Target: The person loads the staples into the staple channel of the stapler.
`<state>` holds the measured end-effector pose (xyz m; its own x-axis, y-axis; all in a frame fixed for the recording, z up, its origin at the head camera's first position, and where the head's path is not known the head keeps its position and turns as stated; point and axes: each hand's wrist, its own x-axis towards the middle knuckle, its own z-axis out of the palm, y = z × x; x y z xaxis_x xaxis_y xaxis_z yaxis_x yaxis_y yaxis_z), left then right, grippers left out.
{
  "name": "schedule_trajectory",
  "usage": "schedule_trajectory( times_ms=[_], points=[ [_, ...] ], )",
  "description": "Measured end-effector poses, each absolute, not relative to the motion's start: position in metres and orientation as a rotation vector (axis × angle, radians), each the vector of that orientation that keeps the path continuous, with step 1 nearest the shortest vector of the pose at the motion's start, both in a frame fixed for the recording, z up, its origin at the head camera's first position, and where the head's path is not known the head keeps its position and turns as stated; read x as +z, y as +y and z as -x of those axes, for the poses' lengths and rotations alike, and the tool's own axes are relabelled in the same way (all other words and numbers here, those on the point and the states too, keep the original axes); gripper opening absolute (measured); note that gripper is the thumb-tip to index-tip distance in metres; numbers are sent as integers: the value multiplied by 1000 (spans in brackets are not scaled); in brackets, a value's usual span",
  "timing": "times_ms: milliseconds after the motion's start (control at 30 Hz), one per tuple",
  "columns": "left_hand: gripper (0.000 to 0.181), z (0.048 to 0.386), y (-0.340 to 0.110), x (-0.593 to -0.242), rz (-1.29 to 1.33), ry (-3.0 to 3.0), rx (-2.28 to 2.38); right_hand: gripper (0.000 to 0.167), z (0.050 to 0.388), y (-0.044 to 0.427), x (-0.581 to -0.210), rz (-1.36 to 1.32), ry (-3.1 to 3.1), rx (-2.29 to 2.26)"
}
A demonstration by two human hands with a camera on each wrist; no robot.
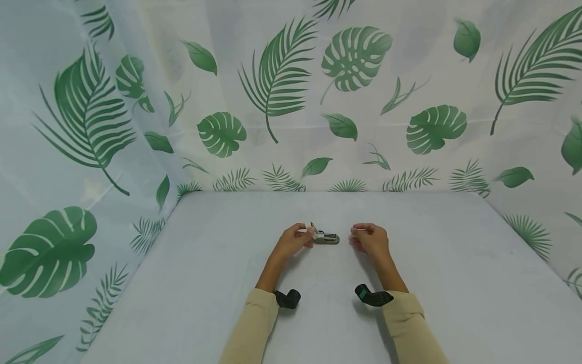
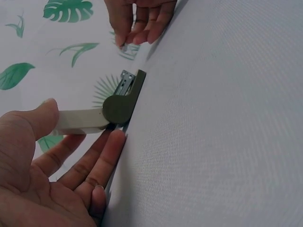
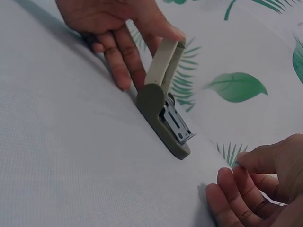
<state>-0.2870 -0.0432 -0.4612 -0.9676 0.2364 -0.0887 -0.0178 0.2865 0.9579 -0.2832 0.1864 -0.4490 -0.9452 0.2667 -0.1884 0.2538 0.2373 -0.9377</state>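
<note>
A person wears plain tan sleeves, the left sleeve (image 1: 251, 326) and right sleeve (image 1: 411, 323) matching in colour and each reaching to the wrist. Folds mark the cloth, plainly so near the right cuff (image 1: 403, 305). Each wrist bears a black camera: the left camera (image 1: 288, 299), dark all over, is a bent shape ending in a rounded knob; the right camera (image 1: 370, 296), similarly bent, shows a teal patch (image 1: 362, 292) and small holes in its strap (image 1: 383, 299). The left hand (image 1: 291, 241) and right hand (image 1: 374, 239) are bare.
</note>
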Motion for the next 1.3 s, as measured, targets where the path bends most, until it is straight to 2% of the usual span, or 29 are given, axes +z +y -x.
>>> schedule_trajectory(
  times_ms=[433,767,1100,1300],
  points=[
    [44,283,-45,-458,-179,2294,1786,31,282,192,-456,512,-2268,2171],
    [39,283,-43,-459,-162,2276,1774,36,277,191,-457,484,-2211,2193],
    [41,284,-44,-455,-179,2276,1773,43,278,188,-449,442,-2154,2302],
    [43,285,-46,-456,-175,2275,1752,37,278,183,-451,360,-2311,2157]
  ],
)
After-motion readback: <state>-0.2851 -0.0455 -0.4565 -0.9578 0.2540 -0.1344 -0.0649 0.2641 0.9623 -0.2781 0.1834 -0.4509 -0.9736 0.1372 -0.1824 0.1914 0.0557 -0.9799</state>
